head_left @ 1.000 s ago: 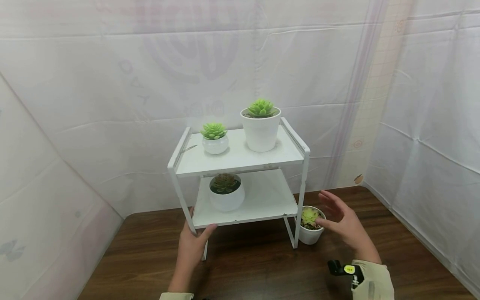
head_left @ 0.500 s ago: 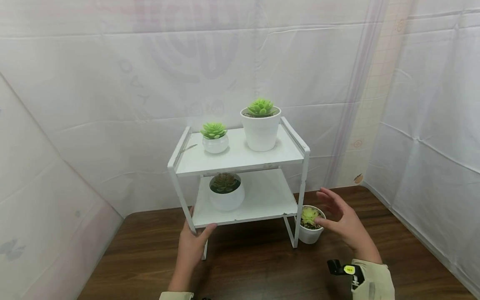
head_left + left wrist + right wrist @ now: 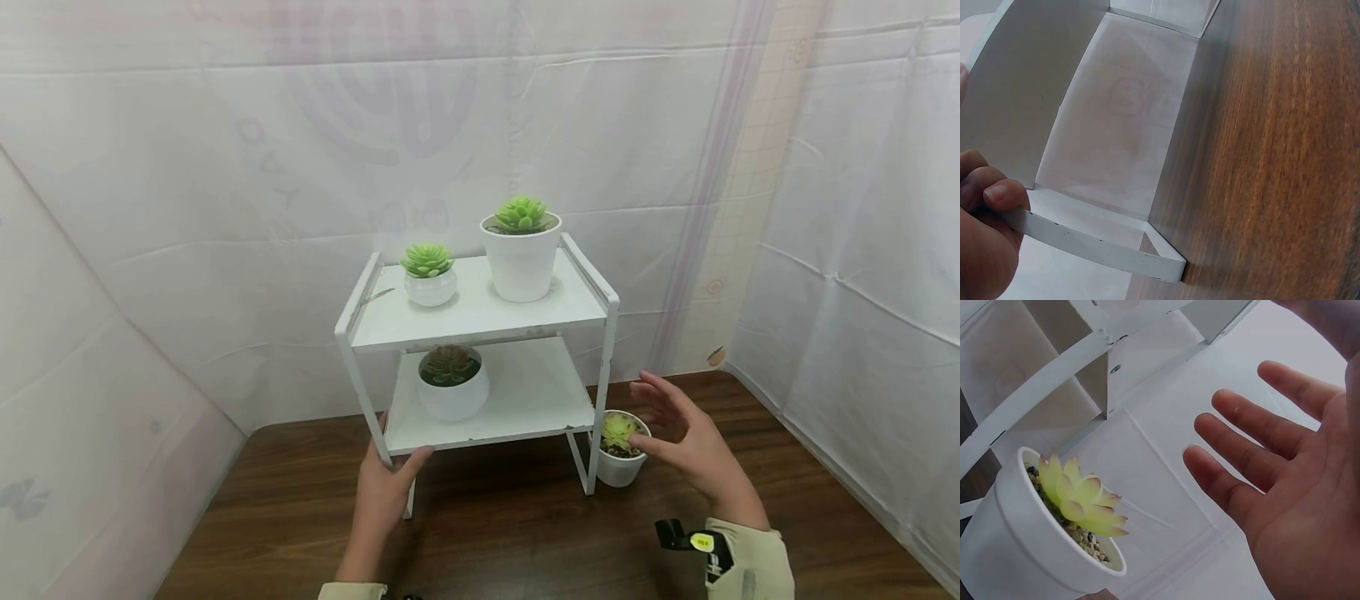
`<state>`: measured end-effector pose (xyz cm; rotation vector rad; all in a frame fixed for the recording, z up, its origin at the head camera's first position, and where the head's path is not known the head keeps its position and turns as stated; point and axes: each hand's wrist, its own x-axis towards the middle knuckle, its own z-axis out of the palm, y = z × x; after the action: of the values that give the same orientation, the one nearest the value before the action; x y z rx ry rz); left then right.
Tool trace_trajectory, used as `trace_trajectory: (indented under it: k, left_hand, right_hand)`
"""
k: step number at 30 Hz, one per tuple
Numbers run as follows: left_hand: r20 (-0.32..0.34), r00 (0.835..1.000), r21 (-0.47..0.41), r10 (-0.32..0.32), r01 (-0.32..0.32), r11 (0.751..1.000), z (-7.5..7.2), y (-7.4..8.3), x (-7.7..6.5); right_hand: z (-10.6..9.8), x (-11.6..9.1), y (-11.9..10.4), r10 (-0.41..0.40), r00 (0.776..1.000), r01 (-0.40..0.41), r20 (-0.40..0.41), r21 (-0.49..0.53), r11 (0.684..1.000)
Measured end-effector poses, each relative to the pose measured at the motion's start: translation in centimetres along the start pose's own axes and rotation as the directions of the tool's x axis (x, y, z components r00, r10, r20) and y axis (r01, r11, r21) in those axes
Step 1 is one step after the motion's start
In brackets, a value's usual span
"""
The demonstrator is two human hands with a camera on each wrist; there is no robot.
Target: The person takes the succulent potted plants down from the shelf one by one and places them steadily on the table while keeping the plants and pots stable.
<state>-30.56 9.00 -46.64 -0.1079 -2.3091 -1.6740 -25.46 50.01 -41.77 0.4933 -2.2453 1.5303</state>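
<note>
A white two-tier shelf stands on the table. My left hand grips its front left leg beside the lower tier; in the left wrist view, curled fingers wrap the white leg. Right of the shelf, a small white pot with a yellow-green succulent and pebbles stands upright on the table. Beside and above that pot is my right hand, fingers spread and nothing held. Its thumb overlaps the pot's rim in the head view.
On the upper tier are a small round pot and a taller pot, each with a green succulent. A round pot with a dark succulent sits on the lower tier. White sheeting hangs behind the brown wooden table.
My right hand has shifted slightly up and left beside the pot. The left hand, the shelf and the pots have stayed in place.
</note>
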Motion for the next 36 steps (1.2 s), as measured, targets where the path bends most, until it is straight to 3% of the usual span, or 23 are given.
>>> trace_trajectory:
  k: [36]
  left_hand:
    - [0.006, 1.000, 0.009, -0.003, 0.003, 1.000, 0.0, 0.1, -0.1]
  right_hand:
    - [-0.2, -0.3, -2.8, -0.090, 0.993, 0.088, 0.072, 0.030, 0.996]
